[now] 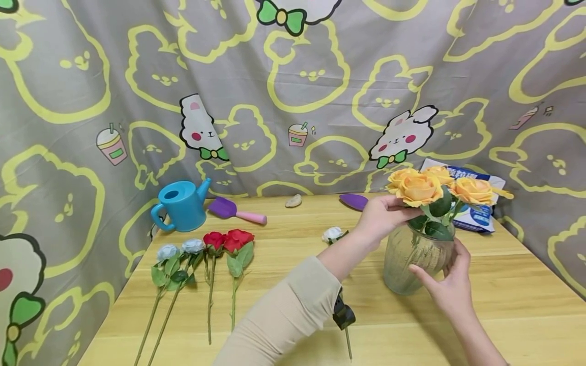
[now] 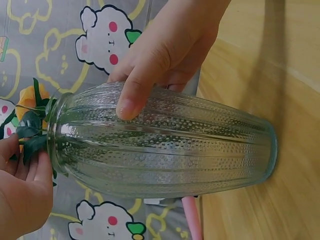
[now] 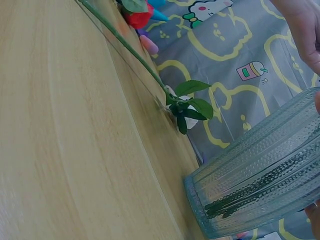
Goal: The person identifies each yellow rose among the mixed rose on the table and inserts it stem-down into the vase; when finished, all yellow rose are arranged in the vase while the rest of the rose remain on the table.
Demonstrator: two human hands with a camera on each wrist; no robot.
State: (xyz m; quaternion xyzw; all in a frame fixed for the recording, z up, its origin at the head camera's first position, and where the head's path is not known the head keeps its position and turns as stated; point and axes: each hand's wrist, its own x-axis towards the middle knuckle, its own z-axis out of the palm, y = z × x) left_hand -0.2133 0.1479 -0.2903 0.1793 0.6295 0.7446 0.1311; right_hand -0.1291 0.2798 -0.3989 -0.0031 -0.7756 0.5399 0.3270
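Observation:
Several yellow roses (image 1: 419, 188) with green leaves stand in a ribbed, clear glass vase (image 1: 403, 262) at the right of the table. My left hand (image 1: 382, 216) is at the vase's mouth, its thumb and fingers pinching a yellow rose just under the bloom, among the leaves (image 2: 31, 122). My right hand (image 1: 450, 287) grips the side of the vase, thumb on the near face and fingers behind. Stem ends (image 3: 225, 206) show through the glass near the base. A white rose (image 1: 332, 234) lies left of the vase, its stem partly hidden beneath my left forearm.
On the left lie two pale blue roses (image 1: 192, 246) and two red roses (image 1: 239, 240). Behind them are a blue watering can (image 1: 182, 208) and a purple trowel (image 1: 224, 207). A stone (image 1: 293, 201), a purple blade-shaped piece (image 1: 353, 201) and a printed bag (image 1: 473, 218) sit along the back.

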